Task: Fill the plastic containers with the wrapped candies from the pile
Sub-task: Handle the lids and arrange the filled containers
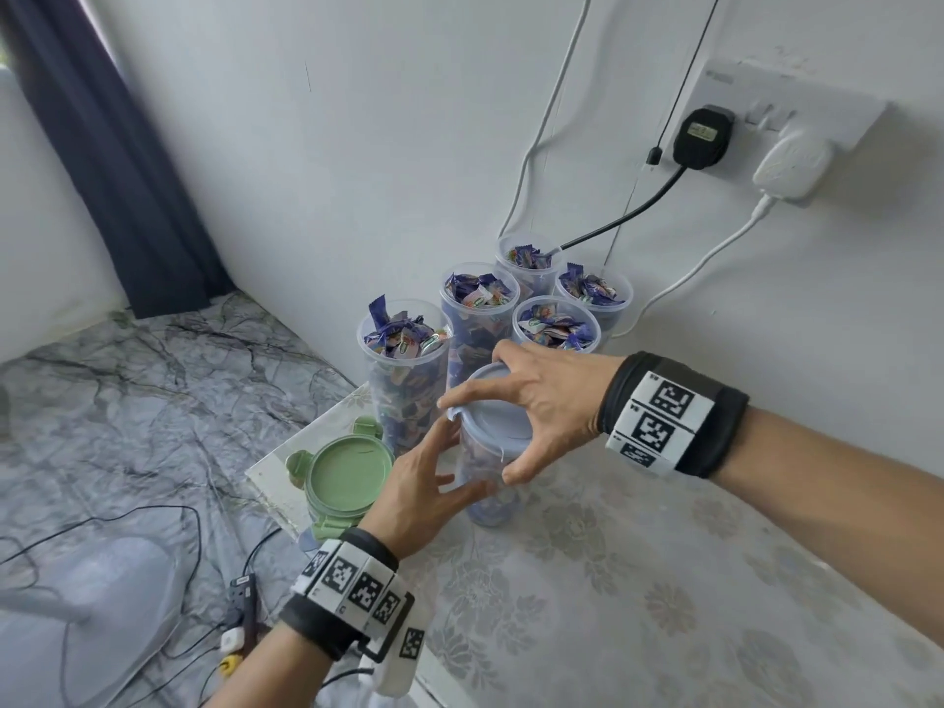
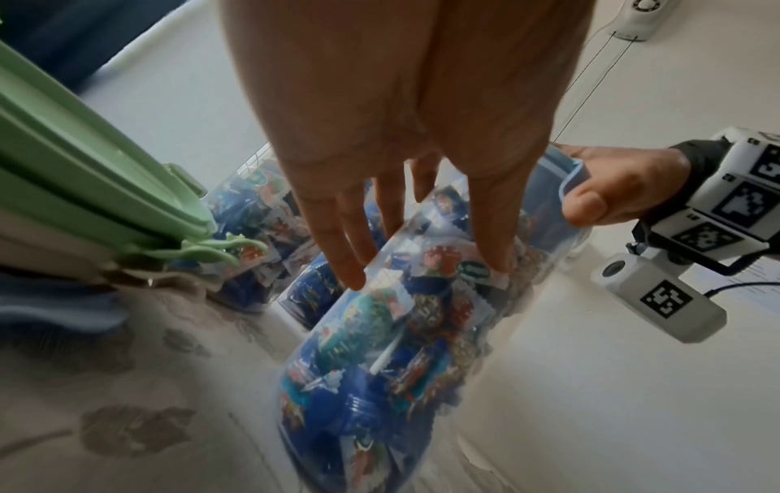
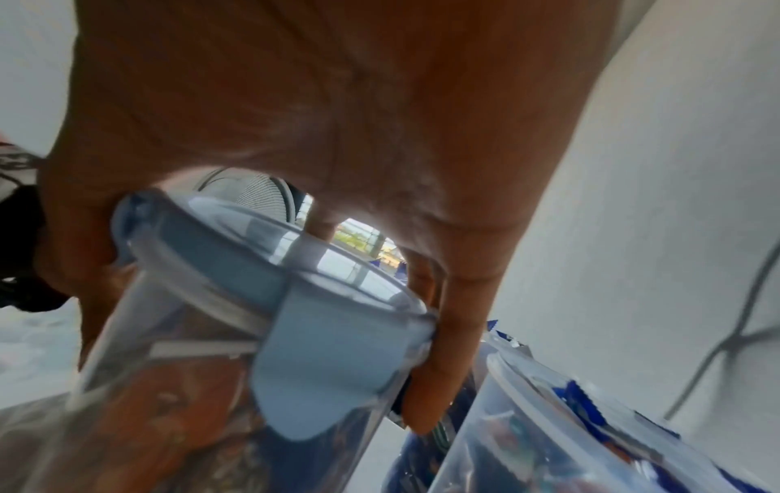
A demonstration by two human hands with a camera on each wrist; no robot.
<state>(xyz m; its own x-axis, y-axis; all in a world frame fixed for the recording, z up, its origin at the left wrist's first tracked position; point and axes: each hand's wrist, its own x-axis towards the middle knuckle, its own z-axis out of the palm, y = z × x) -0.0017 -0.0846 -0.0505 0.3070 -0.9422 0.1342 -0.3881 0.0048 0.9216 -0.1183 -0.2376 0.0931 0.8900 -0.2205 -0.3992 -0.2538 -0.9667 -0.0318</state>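
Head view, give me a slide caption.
Right hand grips the blue lid on a candy-filled clear plastic container; left hand steadies it.

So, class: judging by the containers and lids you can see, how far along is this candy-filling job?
Done: five open containers by the wall hold candies. In hand: the right hand grips the blue lid on a sixth filled container, steadied by the left hand. Left: the five lack lids; no pile shows.

Straight left hand [image 2: 405,133] fingers [image 2: 350,253] touch container [image 2: 401,333]
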